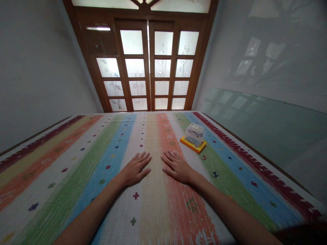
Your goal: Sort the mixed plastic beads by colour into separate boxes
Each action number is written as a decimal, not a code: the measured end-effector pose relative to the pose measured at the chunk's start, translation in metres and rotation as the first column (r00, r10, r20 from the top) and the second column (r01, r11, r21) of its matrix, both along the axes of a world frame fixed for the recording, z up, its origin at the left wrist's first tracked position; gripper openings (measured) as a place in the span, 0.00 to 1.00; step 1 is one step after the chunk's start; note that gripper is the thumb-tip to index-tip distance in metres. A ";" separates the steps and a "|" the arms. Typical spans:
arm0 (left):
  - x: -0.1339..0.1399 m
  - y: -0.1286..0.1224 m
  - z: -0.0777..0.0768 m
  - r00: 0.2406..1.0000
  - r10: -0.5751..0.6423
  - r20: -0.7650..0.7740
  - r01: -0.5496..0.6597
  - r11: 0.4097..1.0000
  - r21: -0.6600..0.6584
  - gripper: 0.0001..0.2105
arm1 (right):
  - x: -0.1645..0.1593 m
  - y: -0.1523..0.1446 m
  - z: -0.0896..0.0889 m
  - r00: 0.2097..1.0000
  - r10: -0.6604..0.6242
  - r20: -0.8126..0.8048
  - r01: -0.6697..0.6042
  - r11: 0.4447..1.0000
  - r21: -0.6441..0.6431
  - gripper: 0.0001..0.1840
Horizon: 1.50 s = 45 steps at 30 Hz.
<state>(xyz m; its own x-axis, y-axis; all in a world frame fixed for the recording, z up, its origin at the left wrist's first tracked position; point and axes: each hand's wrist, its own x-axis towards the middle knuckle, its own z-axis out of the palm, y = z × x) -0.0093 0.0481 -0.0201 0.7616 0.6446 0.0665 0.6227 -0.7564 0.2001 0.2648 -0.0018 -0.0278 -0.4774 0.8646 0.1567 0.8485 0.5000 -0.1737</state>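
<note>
My left hand (136,169) lies flat, palm down, on the striped tablecloth (153,204), its fingers spread and nothing in it. To its right, across a narrow gap, my right hand (176,166) rests the same way on the orange stripe, also holding nothing. Just beyond my right hand sits a yellow tray-like box (193,144). On top of it stands a clear plastic case (195,132) with its lid raised. Small items show inside the case, too small to make out.
Wooden doors with frosted glass panes (163,68) stand beyond the table's far edge. A white wall (38,61) is on the left. Along the right side, a glossy wall (268,51) and a pale green glass-like panel (255,119) run beside the table.
</note>
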 end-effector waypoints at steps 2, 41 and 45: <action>-0.001 0.000 -0.001 1.000 -0.010 0.018 0.009 1.000 0.011 0.30 | 0.000 0.001 -0.001 1.000 0.007 -0.003 -0.007 1.000 0.002 0.34; -0.001 0.000 0.000 1.000 -0.001 0.014 0.001 1.000 0.006 0.31 | 0.000 0.001 0.002 1.000 -0.003 0.009 0.003 1.000 -0.017 0.35; -0.002 0.000 0.000 1.000 -0.012 0.019 0.012 1.000 0.023 0.30 | 0.000 0.000 0.004 1.000 0.000 0.023 0.000 1.000 -0.026 0.35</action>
